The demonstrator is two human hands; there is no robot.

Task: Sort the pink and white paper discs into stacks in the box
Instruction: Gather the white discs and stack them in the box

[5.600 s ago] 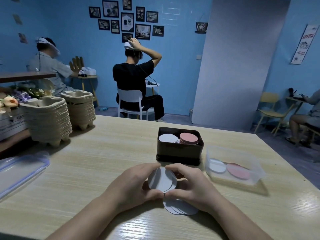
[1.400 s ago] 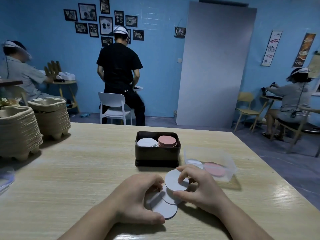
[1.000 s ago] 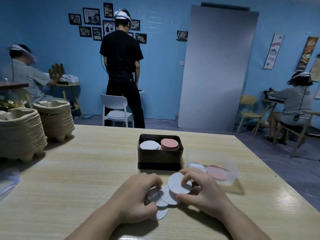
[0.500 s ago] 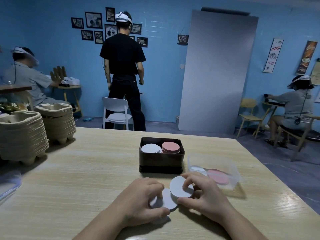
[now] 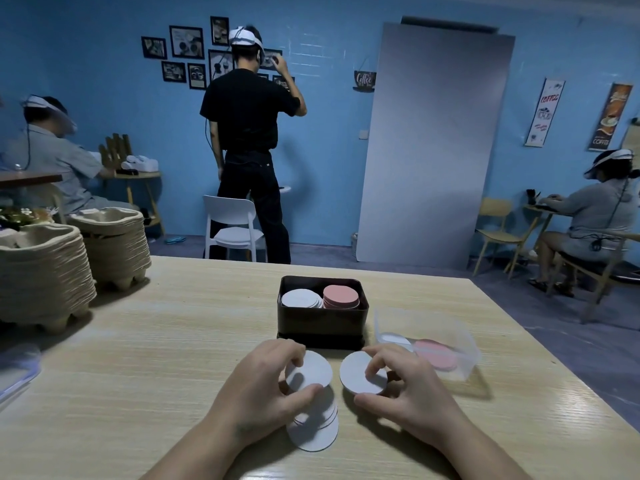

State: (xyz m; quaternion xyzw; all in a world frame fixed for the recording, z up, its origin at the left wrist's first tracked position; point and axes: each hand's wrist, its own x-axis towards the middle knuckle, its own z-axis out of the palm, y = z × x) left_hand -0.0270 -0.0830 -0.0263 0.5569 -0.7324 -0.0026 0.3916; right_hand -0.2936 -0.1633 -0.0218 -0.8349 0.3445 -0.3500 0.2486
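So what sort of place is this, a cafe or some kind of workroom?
Probably a cafe-styled room used as a workroom: coffee posters and framed pictures hang on the blue wall, yet three other people wear head rigs, and stacked pulp trays sit on the wooden table.

Your light wood-grain table [image 5: 173, 341] carries a dark brown rectangular box [image 5: 320, 323]. Just right of that box sits a clear plastic tub [image 5: 462, 344]. Well left stand two stacks of beige pulp trays [image 5: 45, 271]. Nearer you lies a loose pile of white paper discs [image 5: 313, 434].
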